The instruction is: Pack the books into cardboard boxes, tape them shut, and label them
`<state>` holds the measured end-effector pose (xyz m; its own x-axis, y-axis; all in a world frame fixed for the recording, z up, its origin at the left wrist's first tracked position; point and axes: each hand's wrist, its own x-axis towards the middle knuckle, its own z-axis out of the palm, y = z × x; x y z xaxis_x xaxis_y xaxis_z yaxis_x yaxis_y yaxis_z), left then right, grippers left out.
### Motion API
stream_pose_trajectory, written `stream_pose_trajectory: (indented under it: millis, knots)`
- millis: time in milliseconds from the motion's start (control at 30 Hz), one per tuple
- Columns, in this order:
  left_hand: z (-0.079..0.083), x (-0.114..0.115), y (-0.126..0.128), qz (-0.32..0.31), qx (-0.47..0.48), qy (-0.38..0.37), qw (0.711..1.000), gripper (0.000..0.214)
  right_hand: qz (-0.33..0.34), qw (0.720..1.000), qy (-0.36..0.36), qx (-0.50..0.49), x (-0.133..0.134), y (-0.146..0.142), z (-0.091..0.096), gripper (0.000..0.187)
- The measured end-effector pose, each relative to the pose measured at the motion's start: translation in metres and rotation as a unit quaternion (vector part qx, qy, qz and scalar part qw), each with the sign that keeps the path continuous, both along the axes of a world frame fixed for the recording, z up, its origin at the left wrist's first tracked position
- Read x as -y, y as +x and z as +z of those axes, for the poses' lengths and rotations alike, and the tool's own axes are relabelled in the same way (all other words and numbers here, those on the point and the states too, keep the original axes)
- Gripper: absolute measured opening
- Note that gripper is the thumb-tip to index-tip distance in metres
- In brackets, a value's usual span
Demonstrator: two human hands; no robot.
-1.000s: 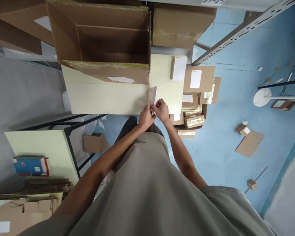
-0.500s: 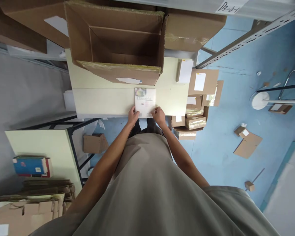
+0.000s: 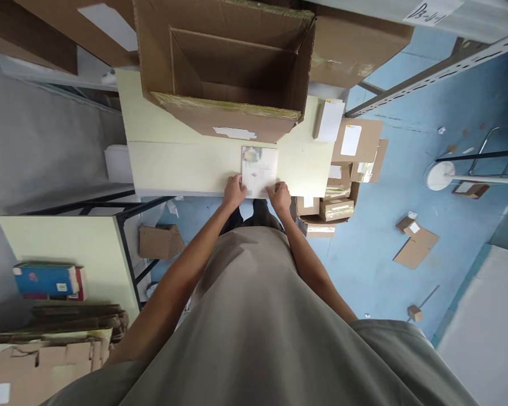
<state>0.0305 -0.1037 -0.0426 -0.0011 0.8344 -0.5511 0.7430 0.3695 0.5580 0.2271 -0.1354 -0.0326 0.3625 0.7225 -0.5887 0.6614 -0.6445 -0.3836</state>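
A thin white booklet with a coloured cover lies flat near the front edge of a pale yellow-green table. My left hand grips its lower left corner, fingers curled on the edge. At the lower right corner my right hand holds the same booklet. Just behind the booklet stands a large open cardboard box, its front flap hanging toward me.
A small white-labelled package lies on the table's right end. Several taped cardboard parcels are stacked on the blue floor to the right, with loose cardboard scraps farther out. A second table with books is at left.
The booklet was held upright and edge-on between both hands a second ago; it now lies flat on the table with a hand at each near corner. The view shifted slightly.
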Motion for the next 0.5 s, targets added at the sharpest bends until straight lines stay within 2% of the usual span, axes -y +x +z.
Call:
stream_pose_trajectory:
  millis: [167,267,367,500]
  knots:
    - [-0.009,-0.005,-0.01,-0.021,0.047,-0.001,0.999,0.05,-0.016,1.0,0.023,-0.005,-0.009,0.0,-0.006,0.027]
    - [-0.013,-0.01,-0.018,-0.027,0.079,-0.019,0.996,0.053,-0.019,0.999,0.012,-0.03,-0.018,0.007,-0.005,0.025]
    - [-0.012,-0.013,-0.025,-0.045,0.085,-0.023,0.995,0.053,-0.004,0.998,0.011,-0.069,-0.023,0.011,0.006,0.026]
    - [-0.001,-0.012,-0.03,-0.082,0.062,0.016,0.995,0.051,0.042,0.997,0.052,-0.05,-0.022,-0.002,0.032,0.022]
